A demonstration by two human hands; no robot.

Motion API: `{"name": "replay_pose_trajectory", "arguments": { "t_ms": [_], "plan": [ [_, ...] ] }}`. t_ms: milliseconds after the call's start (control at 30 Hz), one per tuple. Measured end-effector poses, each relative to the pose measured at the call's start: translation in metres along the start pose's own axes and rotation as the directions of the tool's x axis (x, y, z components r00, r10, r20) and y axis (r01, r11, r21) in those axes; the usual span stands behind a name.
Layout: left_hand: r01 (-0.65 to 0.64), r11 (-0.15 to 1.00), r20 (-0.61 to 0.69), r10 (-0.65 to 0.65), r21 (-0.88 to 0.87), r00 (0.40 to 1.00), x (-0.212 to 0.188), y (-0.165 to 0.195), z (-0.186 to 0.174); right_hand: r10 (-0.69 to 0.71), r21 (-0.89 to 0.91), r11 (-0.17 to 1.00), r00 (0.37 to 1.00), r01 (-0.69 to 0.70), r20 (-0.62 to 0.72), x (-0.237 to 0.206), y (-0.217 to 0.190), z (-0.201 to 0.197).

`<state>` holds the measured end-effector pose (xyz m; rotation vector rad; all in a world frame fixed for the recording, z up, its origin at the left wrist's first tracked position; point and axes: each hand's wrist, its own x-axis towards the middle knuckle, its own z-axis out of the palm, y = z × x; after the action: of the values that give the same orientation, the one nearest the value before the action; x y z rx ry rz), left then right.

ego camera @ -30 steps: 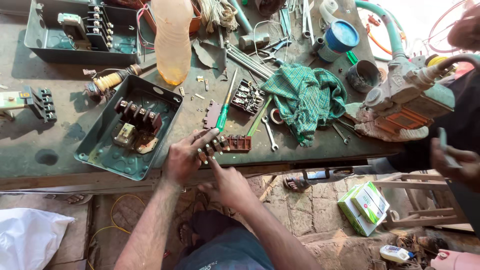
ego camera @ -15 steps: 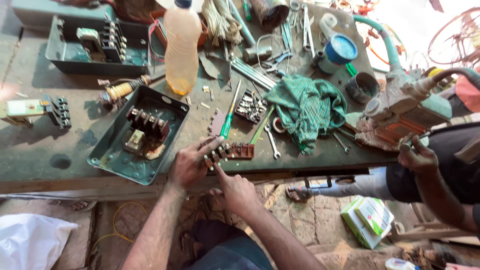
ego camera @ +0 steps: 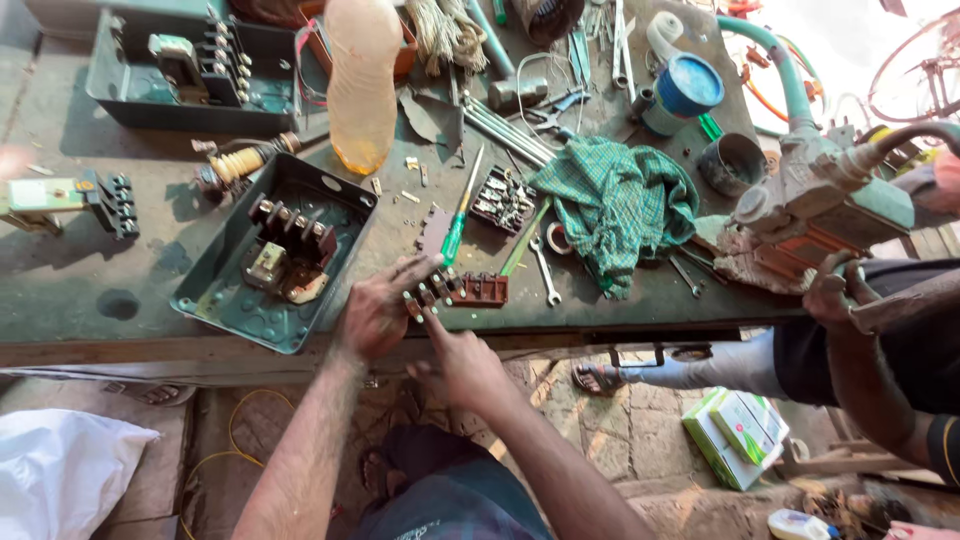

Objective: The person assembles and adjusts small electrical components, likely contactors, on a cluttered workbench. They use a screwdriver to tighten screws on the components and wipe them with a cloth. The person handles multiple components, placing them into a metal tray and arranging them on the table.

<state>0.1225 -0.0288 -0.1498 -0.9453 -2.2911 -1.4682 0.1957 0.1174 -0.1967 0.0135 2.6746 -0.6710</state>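
My left hand [ego camera: 378, 312] rests at the workbench's front edge, fingers wrapped around the left end of a small brown terminal block [ego camera: 470, 289] with metal contacts. My right hand [ego camera: 455, 362] sits just below it, its forefinger pointing up and touching the block's underside. A green-handled screwdriver [ego camera: 455, 232] lies right behind the block. To the left stands an open green switch box [ego camera: 268, 254] holding a brown contact assembly.
A green checked cloth [ego camera: 620, 205], spanners, a plastic bottle [ego camera: 362, 85], a second switch box [ego camera: 190, 70] and a blue-lidded jar [ego camera: 685, 90] lie on the bench. Another person's hand [ego camera: 838, 290] grips a pump [ego camera: 815, 195] at the right. A carton [ego camera: 735, 435] sits on the floor.
My hands stay on the terminal block with only small finger shifts. The other person's hand at the right has moved in onto the pump. The view has tilted a little.
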Motion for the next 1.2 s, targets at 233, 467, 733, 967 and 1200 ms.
{"name": "replay_pose_trajectory", "arguments": {
  "t_ms": [233,467,733,967,1200],
  "plan": [
    [-0.032,0.999,-0.037,0.031,-0.027,0.999,0.001,0.001,0.001,-0.027,0.031,0.999,0.999,0.028,-0.026,0.003,0.000,-0.008],
    [0.007,1.000,-0.014,-0.007,-0.023,1.000,0.003,0.002,0.001,0.028,-0.109,0.994,0.999,-0.023,0.037,0.004,-0.001,-0.012],
    [0.110,0.994,0.039,-0.109,-0.001,0.993,0.004,0.006,0.001,-0.023,-0.125,0.992,1.000,0.024,0.012,0.008,0.005,-0.004],
    [-0.027,1.000,-0.033,0.027,-0.001,0.999,0.001,0.009,0.000,0.000,0.007,1.000,0.998,0.000,0.061,0.005,0.009,-0.008],
    [0.014,1.000,-0.027,-0.014,0.005,1.000,0.001,0.009,0.002,-0.110,0.051,0.993,0.994,0.111,-0.027,0.008,0.017,0.003]
  ]
}}
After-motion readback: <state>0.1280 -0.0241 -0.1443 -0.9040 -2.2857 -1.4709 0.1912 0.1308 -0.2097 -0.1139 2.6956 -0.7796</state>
